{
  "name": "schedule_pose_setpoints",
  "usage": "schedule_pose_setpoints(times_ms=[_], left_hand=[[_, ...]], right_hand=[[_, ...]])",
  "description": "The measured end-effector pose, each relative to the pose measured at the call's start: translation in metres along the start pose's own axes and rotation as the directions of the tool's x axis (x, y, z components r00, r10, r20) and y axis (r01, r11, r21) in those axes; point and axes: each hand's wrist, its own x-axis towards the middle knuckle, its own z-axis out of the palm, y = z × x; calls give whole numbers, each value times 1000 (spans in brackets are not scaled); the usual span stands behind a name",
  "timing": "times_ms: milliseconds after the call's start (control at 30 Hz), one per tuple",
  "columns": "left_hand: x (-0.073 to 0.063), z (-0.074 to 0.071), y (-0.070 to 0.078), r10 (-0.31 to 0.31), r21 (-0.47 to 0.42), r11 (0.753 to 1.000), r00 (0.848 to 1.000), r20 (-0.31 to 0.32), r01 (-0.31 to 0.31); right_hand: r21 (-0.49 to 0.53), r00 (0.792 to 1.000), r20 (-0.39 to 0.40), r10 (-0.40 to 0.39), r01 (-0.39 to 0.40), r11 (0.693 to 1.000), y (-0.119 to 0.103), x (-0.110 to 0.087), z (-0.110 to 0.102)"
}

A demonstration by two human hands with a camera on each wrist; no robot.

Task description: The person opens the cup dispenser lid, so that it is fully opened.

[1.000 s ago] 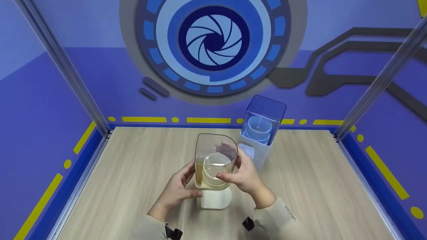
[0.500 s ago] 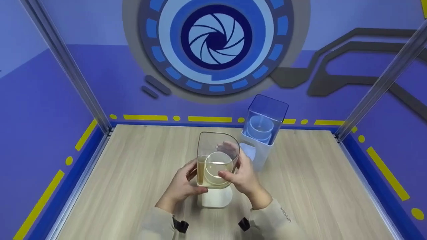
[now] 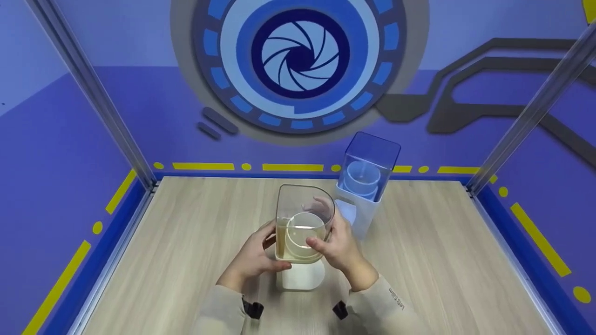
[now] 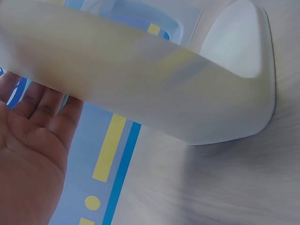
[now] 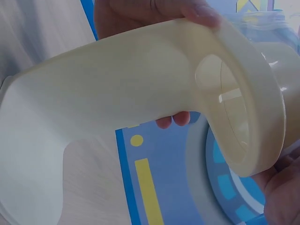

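Note:
A cream dispenser with a clear bin on top [image 3: 301, 278] stands on the table in front of me in the head view. Inside the clear bin sits a round cup-like part [image 3: 298, 232]. My left hand [image 3: 251, 256] grips the dispenser's neck from the left, thumb across the front just under the bin. From the right, my right hand [image 3: 347, 249] holds the clear bin, thumb on its front and fingers behind it. The right wrist view shows the tall body [image 5: 117, 84] and a round opening under the overhanging head. In the left wrist view, my fingers lie along the body's back.
A similar blue dispenser [image 3: 365, 214] with a clear blue bin [image 3: 372, 151] stands behind and to the right, close to my right hand. The wooden table [image 3: 195, 214] ends at a blue patterned back wall [image 3: 219, 149], with metal posts [image 3: 125, 139] at the corners.
My left hand has shifted slightly right, and its thumb reaches farther across the front of the dispenser's neck. My right hand keeps its hold on the clear bin.

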Motion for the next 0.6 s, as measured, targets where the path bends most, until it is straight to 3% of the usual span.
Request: schedule_pose_setpoints(times_ms=[267, 600], left_hand=[[3, 0, 2, 13, 23, 1000, 1000, -7, -13], [4, 0, 1, 9, 69, 998, 1000, -21, -7]], right_hand=[[-18, 1000, 0, -17, 17, 1000, -3, 5, -4], [47, 998, -29, -48, 50, 998, 1, 4, -1]])
